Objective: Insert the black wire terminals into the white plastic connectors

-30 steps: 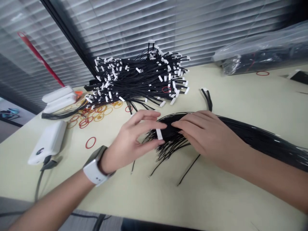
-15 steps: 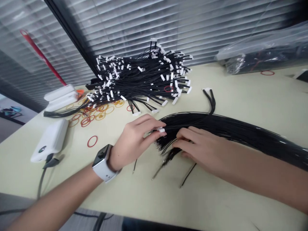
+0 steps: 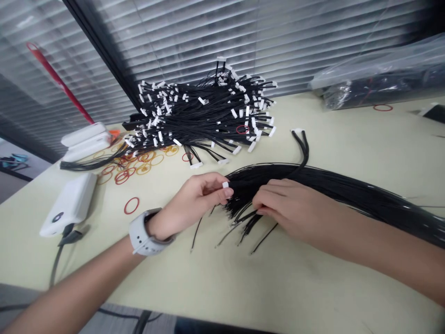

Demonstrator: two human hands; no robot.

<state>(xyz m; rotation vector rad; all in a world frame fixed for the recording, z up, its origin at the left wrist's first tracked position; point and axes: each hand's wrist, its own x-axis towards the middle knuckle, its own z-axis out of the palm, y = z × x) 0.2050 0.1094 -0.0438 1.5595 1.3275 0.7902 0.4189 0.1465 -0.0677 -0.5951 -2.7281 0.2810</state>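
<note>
A thick bundle of black wires (image 3: 333, 185) runs from the right edge to the middle of the table, its loose metal-tipped ends fanned out between my hands. My left hand (image 3: 198, 197) pinches a small white connector (image 3: 225, 184) between thumb and fingers, beside those ends. Over the wire ends, my right hand (image 3: 281, 199) is closed, thumb and index finger pinched on a black wire (image 3: 248, 216). Its other fingers are partly hidden. Behind the bundle stands a short black cable with a white connector (image 3: 298, 131) on its end.
A big pile of black cables with white connectors (image 3: 198, 111) lies at the back by the blinds. Red and yellow rubber bands (image 3: 139, 164) are scattered left of it. A white power bank (image 3: 69, 204) with a cord sits at left, a plastic-wrapped bundle (image 3: 378, 83) at back right.
My left hand has rotated at the wrist, turning the white connector, and the watch face has gone out of sight. My right hand has shifted slightly, its fingers drawn closer together on the wires.
</note>
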